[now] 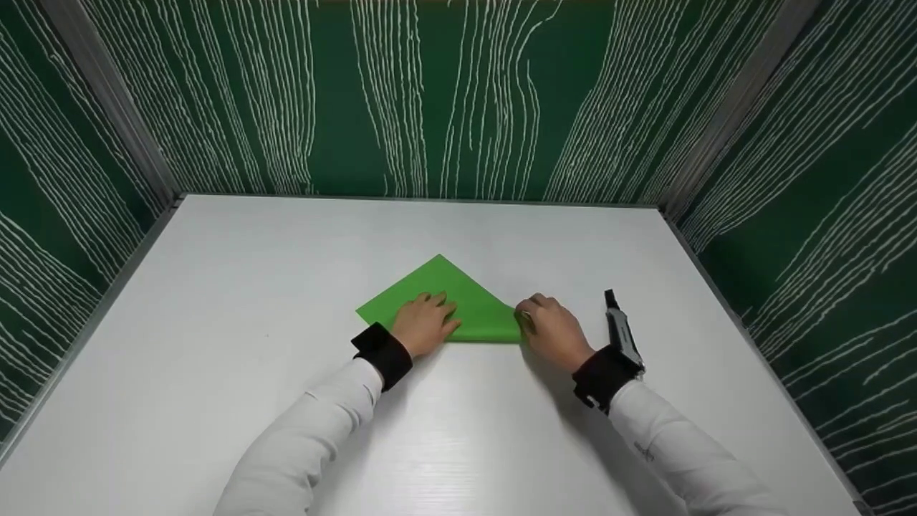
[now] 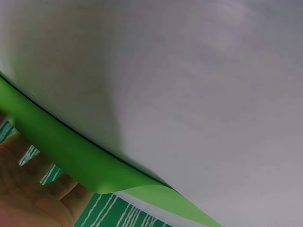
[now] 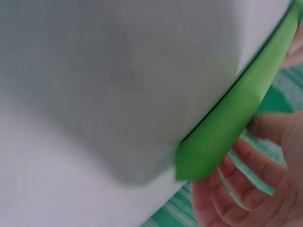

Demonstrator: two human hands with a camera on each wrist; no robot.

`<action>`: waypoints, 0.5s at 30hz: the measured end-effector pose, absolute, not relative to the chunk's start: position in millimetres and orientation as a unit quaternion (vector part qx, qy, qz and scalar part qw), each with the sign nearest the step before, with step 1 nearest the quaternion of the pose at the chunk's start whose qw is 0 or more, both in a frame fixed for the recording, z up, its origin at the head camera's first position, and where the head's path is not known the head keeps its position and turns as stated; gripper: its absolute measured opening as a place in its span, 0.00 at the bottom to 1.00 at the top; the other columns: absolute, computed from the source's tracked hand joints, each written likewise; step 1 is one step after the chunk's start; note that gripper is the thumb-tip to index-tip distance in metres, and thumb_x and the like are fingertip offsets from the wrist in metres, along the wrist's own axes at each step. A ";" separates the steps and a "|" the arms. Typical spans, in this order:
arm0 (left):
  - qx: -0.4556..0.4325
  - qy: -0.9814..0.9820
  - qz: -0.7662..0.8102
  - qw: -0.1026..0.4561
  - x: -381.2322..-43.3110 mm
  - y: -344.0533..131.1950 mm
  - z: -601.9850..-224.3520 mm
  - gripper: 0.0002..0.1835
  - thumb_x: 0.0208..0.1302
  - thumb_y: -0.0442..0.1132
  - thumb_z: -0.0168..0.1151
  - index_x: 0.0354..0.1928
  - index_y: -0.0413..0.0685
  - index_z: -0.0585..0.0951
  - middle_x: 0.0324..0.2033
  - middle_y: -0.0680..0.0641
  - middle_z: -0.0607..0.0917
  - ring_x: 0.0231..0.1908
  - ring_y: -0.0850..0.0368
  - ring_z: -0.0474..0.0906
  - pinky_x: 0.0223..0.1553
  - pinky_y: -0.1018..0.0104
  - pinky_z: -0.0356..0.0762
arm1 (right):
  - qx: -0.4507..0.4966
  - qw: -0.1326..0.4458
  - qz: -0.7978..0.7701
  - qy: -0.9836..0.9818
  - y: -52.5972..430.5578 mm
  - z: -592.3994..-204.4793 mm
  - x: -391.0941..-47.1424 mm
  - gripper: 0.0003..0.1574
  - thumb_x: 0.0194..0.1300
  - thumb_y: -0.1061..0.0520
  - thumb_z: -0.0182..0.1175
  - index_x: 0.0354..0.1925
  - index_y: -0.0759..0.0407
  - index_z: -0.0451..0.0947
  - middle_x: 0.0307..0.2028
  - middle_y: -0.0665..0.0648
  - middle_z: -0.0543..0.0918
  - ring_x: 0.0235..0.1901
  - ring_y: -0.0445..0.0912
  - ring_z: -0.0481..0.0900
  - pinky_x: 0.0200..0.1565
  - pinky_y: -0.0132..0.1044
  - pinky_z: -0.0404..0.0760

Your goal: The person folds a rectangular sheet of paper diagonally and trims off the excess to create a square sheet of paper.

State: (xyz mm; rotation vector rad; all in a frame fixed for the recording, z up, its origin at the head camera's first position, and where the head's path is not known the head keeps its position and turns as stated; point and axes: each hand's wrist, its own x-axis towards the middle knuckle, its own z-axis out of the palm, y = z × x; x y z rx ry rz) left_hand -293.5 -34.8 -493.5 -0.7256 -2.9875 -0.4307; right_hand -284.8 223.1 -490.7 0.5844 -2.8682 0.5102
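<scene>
L fingers (image 1: 447,311) spread, R fingers (image 3: 246,189) prob. curled

From my remote seat I can read no words, brands or numbers. Right of the green paper (image 1: 443,279), a black-and-grey tool (image 1: 620,330) bears a faint marking (image 1: 624,331), too small to make out. Nearer me than that paper, the white right sleeve (image 1: 677,448) shows an illegible dark mark (image 1: 643,451).

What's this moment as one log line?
left hand: resting on folded green paper sheet | right hand: touching sheet's right end | slim black-and-grey tool: on white table, right of sheet
</scene>
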 end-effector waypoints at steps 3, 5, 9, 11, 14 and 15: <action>-0.231 -0.963 -0.137 0.017 -293.9 -34.5 -494.2 0.25 0.78 0.53 0.54 0.67 0.46 0.79 0.70 0.38 0.77 0.69 0.35 0.73 0.64 0.42 0.79 | 0.251 0.109 0.121 -0.954 208.4 -491.8 -273.6 0.16 0.64 0.69 0.63 0.51 0.66 0.84 0.52 0.66 0.86 0.53 0.64 0.83 0.55 0.58 0.84; -0.228 -0.964 -0.134 0.014 -294.6 -34.1 -495.0 0.26 0.78 0.53 0.53 0.68 0.46 0.78 0.70 0.38 0.76 0.69 0.35 0.72 0.65 0.42 0.78 | 0.276 0.094 0.101 -0.951 199.1 -492.0 -265.7 0.21 0.65 0.68 0.63 0.57 0.67 0.81 0.57 0.68 0.84 0.60 0.66 0.80 0.61 0.63 0.79; -0.226 -0.966 -0.125 0.012 -295.8 -33.4 -495.4 0.26 0.79 0.54 0.52 0.68 0.47 0.77 0.71 0.38 0.75 0.70 0.35 0.72 0.65 0.42 0.78 | 0.284 0.027 0.102 -0.953 184.2 -493.2 -253.4 0.28 0.73 0.60 0.56 0.69 0.65 0.72 0.68 0.69 0.76 0.70 0.69 0.70 0.69 0.70 0.68; -0.227 -0.966 -0.122 0.011 -295.4 -33.1 -494.9 0.26 0.78 0.54 0.52 0.68 0.47 0.77 0.71 0.39 0.75 0.70 0.36 0.72 0.65 0.42 0.78 | 0.271 -0.007 0.112 -0.956 179.2 -494.0 -250.3 0.31 0.75 0.57 0.51 0.73 0.62 0.68 0.72 0.69 0.72 0.72 0.70 0.67 0.71 0.71 0.64; -0.229 -0.966 -0.119 0.010 -295.0 -33.0 -494.4 0.26 0.78 0.54 0.53 0.68 0.47 0.77 0.71 0.39 0.75 0.70 0.36 0.72 0.65 0.42 0.78 | 0.253 -0.038 0.116 -0.960 175.1 -495.8 -249.4 0.33 0.77 0.54 0.48 0.76 0.59 0.64 0.74 0.69 0.68 0.74 0.70 0.65 0.72 0.71 0.62; -0.229 -0.966 -0.120 0.008 -294.9 -33.0 -494.3 0.26 0.78 0.54 0.53 0.68 0.47 0.77 0.71 0.39 0.75 0.70 0.36 0.72 0.65 0.42 0.78 | 0.249 -0.045 0.116 -0.961 174.3 -495.9 -249.4 0.33 0.78 0.53 0.47 0.77 0.58 0.63 0.75 0.68 0.67 0.74 0.70 0.64 0.73 0.71 0.61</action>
